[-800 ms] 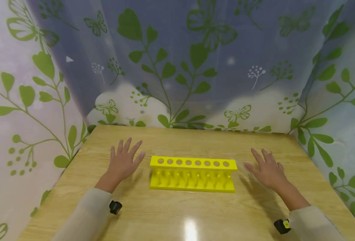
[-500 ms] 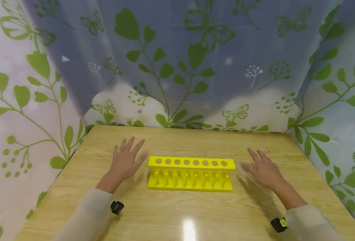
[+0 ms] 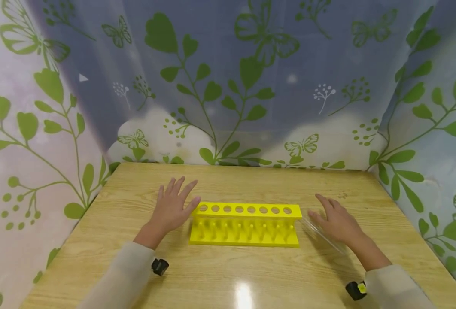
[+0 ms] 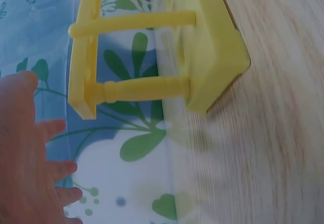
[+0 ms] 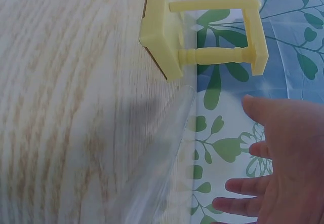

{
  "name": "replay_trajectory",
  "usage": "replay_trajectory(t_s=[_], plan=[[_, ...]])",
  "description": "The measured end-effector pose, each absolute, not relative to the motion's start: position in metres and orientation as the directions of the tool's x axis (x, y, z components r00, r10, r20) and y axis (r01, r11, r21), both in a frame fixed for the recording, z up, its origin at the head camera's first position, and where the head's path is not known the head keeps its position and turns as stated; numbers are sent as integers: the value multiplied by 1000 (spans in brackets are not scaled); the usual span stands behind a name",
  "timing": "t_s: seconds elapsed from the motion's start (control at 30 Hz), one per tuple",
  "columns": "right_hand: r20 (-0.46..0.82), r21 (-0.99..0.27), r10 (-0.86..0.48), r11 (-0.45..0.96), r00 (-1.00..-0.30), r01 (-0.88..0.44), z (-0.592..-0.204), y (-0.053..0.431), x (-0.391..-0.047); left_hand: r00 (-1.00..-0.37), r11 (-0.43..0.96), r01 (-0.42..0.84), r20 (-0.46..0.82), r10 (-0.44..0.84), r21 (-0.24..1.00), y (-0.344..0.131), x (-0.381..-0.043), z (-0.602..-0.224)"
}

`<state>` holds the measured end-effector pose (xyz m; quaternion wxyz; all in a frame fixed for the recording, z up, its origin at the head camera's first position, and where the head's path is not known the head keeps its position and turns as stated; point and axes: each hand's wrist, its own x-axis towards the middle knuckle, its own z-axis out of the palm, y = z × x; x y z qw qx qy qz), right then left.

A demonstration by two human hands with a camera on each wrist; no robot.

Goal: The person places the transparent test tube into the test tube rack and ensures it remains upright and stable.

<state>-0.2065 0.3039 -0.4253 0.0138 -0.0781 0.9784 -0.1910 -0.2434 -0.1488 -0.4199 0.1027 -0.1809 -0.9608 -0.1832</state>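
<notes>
A yellow test tube rack [image 3: 245, 241] stands upright on the table, with a row of round holes along its top and pegs on its base. My left hand [image 3: 170, 210] is spread beside the rack's left end, its thumb overlapping the top corner in the head view; the left wrist view has a gap between this hand [image 4: 23, 153] and the rack [image 4: 217, 57]. Off the rack's right end hovers my right hand [image 3: 338, 221], fingers extended and holding nothing. Beneath it a clear tube [image 3: 328, 241] lies slantwise, its rounded end towards the rack in the right wrist view [image 5: 157, 158].
The wooden table [image 3: 197, 274] has its back edge against a patterned curtain [image 3: 290, 111], with more printed cloth on both sides. A bright light reflection shows near the front. Small dark marks lie on the wood at the right back.
My left hand has moved right, up to the rack's left end. My right hand has shifted slightly left, its fingers closer together, and more of the clear tube shows. The rack stays put.
</notes>
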Motion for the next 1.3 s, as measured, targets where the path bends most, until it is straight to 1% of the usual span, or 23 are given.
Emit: replay_trajectory(t_s=[0.37, 0.77, 0.97, 1.3], plan=[[-68, -371, -171, 919, -983, -134, -428, 301, -206, -892, 844, 439, 261, 369, 308, -134, -242, -423], [-68, -330, -196, 930, -978, -163, -435, 297, -209, -875, 829, 475, 257, 410, 294, -121, -240, -430], [-59, -315, -180, 937, -982, -152, -439, 296, -210, -870, 823, 488, 231, 434, 292, -116, -235, -432], [-63, -284, -167, 948, -984, -142, -444, 295, -214, -846, 816, 528, 229, 482, 234, -109, -228, -435]])
